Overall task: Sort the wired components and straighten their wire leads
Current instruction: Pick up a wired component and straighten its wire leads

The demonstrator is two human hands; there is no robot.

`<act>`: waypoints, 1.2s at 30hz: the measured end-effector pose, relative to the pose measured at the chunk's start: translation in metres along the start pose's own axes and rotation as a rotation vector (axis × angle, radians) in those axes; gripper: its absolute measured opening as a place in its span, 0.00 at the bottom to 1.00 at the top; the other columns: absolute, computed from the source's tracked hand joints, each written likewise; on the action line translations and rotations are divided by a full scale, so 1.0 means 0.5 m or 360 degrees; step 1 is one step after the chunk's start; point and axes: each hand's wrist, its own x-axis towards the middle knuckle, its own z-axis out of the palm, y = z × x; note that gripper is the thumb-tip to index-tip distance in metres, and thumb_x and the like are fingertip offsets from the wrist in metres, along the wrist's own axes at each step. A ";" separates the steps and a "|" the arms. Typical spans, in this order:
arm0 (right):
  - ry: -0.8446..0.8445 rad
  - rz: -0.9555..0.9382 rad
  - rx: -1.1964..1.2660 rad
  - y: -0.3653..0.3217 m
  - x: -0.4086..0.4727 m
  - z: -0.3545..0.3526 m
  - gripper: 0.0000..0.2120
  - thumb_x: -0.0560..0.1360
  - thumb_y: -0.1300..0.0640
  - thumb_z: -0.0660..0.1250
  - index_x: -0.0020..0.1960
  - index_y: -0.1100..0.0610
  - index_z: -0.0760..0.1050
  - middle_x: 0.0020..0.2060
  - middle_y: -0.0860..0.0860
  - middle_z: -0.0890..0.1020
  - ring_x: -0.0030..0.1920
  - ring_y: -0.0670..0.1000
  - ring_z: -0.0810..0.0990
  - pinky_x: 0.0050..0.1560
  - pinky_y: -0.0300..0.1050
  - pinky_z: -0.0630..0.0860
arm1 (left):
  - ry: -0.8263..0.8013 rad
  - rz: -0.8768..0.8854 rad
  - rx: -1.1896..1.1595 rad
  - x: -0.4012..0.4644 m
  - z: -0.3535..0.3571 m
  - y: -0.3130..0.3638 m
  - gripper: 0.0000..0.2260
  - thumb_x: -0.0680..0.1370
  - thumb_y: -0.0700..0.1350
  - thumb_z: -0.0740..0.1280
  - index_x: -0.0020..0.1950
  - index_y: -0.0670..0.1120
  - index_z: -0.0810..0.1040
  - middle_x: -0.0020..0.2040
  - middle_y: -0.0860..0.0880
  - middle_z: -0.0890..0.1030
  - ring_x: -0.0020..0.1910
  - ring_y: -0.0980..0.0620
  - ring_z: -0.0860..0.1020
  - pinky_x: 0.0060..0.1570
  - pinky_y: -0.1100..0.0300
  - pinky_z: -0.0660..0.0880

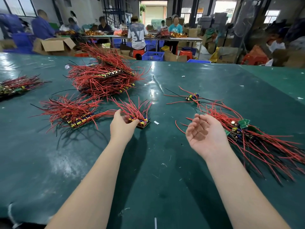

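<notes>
Small circuit boards with long red and black wire leads lie in groups on a green table. My left hand grips a short row of boards whose red leads fan upward and away. My right hand hovers palm up with relaxed fingers and holds nothing. Just right of it lies a loose heap of boards with leads trailing toward the near right. A neat stack sits left of my left hand. A few single boards lie farther off in the middle.
A tall pile of wired boards rises at the far middle left, and another bundle lies at the left edge. Paper scraps dot the table. Beyond the far edge, several people sit at benches among cardboard boxes, blue crates and red stools.
</notes>
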 end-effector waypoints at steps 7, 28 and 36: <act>-0.0002 -0.0014 -0.0135 0.002 -0.001 -0.003 0.09 0.76 0.59 0.62 0.39 0.58 0.76 0.26 0.48 0.77 0.24 0.45 0.75 0.26 0.34 0.73 | 0.0102 0.0257 0.0145 -0.012 0.000 0.007 0.03 0.74 0.42 0.70 0.46 0.47 0.78 0.38 0.55 0.80 0.44 0.50 0.79 0.49 0.57 0.72; -0.0543 0.0036 -0.0791 0.048 -0.011 0.009 0.06 0.74 0.63 0.68 0.50 0.56 0.75 0.38 0.53 0.85 0.33 0.50 0.83 0.33 0.39 0.79 | -0.0591 0.0131 -0.1339 -0.114 -0.001 0.108 0.21 0.78 0.33 0.63 0.64 0.55 0.71 0.55 0.48 0.78 0.49 0.53 0.78 0.48 0.59 0.74; -0.0524 -0.0349 -0.0807 0.065 -0.003 0.004 0.09 0.75 0.65 0.68 0.50 0.53 0.72 0.40 0.53 0.85 0.34 0.50 0.84 0.37 0.41 0.81 | -0.0840 -0.0168 -0.1309 -0.124 0.020 0.108 0.14 0.78 0.34 0.60 0.63 0.40 0.73 0.49 0.43 0.82 0.39 0.53 0.79 0.42 0.61 0.72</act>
